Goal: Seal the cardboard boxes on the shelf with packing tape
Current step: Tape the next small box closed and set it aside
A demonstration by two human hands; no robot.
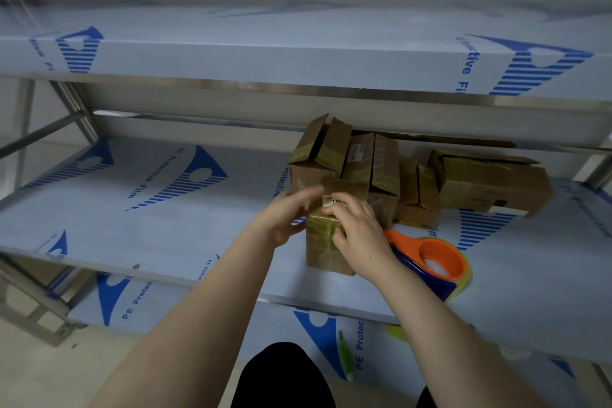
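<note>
The right hand (pixel 359 228) is gripping the small box (pixel 326 255) with curled fingers, while the blurred left hand (pixel 284 215) is touching it, its fingers' hold unclear.

A stainless-steel shelving unit (pixel 165 219) fills the view, its tiers wrapped in pale film (pixel 298 53) printed with blue logos and "PE Protective Film". Grey metal legs (pixel 25 129) and a slanted brace (pixel 39 137) stand at the left. Below lies a light, smooth floor (pixel 49 374) under soft, cool light.
</note>
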